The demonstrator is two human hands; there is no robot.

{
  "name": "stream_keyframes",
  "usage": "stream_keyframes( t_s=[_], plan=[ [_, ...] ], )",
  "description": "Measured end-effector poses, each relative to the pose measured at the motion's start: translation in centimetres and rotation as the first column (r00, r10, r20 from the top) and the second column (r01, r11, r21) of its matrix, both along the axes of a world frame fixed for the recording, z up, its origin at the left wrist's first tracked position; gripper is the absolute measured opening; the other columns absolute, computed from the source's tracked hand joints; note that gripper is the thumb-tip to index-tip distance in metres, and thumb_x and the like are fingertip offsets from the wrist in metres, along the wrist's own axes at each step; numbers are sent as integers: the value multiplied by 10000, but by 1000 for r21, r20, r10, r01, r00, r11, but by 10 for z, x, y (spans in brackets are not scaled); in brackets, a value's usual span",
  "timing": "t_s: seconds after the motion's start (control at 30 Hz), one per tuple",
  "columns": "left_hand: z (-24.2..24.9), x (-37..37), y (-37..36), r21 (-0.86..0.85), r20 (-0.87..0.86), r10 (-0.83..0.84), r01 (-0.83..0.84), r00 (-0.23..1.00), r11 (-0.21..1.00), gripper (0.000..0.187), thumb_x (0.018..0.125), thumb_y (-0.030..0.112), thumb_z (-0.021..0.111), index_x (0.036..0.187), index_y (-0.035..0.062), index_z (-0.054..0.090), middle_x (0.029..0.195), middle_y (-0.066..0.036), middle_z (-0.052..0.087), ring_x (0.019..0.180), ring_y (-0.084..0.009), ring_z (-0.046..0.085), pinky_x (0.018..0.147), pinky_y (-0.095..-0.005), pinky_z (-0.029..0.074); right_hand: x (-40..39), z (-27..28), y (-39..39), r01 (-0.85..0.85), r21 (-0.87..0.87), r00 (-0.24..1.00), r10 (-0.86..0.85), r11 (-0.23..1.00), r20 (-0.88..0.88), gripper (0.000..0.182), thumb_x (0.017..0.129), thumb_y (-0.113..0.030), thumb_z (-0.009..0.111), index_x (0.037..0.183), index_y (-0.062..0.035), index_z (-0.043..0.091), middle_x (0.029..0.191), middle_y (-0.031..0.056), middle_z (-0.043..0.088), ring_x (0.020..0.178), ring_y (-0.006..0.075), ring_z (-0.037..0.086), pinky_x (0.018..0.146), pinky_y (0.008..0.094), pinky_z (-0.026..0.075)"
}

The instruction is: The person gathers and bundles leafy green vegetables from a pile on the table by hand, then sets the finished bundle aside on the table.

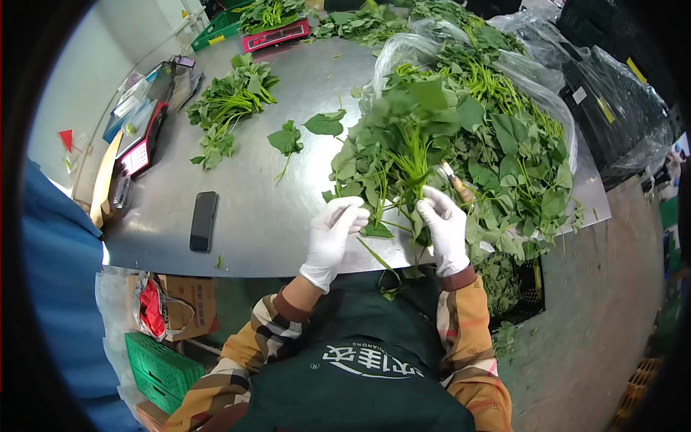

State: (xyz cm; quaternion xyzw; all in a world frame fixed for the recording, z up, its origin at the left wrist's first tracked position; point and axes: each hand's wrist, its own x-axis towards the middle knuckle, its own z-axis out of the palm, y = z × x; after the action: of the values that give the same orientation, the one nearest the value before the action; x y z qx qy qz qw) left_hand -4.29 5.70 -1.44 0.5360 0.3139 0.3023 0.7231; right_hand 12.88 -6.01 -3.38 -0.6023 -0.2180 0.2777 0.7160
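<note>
Hands in white gloves work at the near edge of a steel counter. The left hand is loosely curled just beside a bunch of leafy greens, its fingers at the lower stems; whether it pinches one I cannot tell. The right hand is closed around the stems of that bunch. The bunch stands upright, stems down toward the person, leaves fanning away, its long axis running from the counter edge toward the far side. Just right of the bunch a small knife lies among a big heap of greens on clear plastic. Left of the bunch lies a black phone; beyond that, a smaller pile. Likely risks: loose stems slipping from the grip and falling off the edge, or a glove brushing the half-hidden blade.
</note>
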Motion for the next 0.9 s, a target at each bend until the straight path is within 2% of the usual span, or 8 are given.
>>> stream_keyframes(
  t_s=[0.3,0.53,0.6,0.67,0.73,0.8,0.87,0.9],
  plan=[
    [14,33,11,-241,-16,-72,66,997,968,198,924,209,597,1016,37,634,877,-26,616,753,-93,591,674,-222,490,-50,-5,6,29,-45,866,-3,999,500,229,776,-24,707,1001,-42,666,907,22,662,760,107,578,696,247,473],
    [2,21,16,-194,64,43,-30,997,981,229,934,199,578,1072,22,626,969,-23,636,844,-121,609,770,-257,509,-41,5,1,-19,42,999,18,999,31,217,815,-47,698,1027,-11,671,969,38,660,825,107,580,764,241,473],
    [1,14,21,-354,294,257,-145,920,924,223,943,204,564,1076,35,620,978,-27,641,883,-134,612,791,-276,508,-26,12,-5,186,17,983,-186,982,-2,222,880,-140,651,1075,-33,650,1043,32,644,866,101,583,791,247,458],
    [3,-2,39,-302,321,265,-167,909,939,209,945,206,560,1091,59,585,1019,-48,631,929,-169,611,837,-331,505,0,6,-10,396,387,887,-237,833,-396,269,922,-281,601,1096,-77,620,985,3,631,859,89,574,708,220,456],
    [5,-12,54,-249,348,268,-187,898,950,202,947,209,555,1105,84,551,1060,-70,620,975,-204,610,884,-387,502,4,30,-21,449,289,781,-213,846,-587,361,909,-393,597,1135,-113,575,993,2,613,886,100,571,700,219,433],
    [7,-12,52,-283,312,268,-180,911,942,207,935,184,570,1115,88,537,1046,-67,625,967,-211,612,871,-380,504,10,18,-18,250,98,858,-173,963,-484,353,892,-385,611,1094,-95,610,1005,22,627,908,137,592,767,272,458],
    [8,-9,47,-283,293,231,-146,928,948,217,924,160,582,1122,88,530,1041,-66,628,961,-212,614,862,-377,503,-9,3,-5,106,-126,984,-85,986,157,325,874,-370,630,952,-57,664,975,38,654,872,153,609,774,287,473],
    [6,-8,42,-267,291,197,-118,936,957,221,920,150,586,1123,87,529,1042,-67,628,958,-210,615,860,-378,502,-19,-2,0,16,-179,984,16,984,175,337,858,-380,645,901,-47,669,966,65,668,843,172,626,759,295,483]
  ],
)
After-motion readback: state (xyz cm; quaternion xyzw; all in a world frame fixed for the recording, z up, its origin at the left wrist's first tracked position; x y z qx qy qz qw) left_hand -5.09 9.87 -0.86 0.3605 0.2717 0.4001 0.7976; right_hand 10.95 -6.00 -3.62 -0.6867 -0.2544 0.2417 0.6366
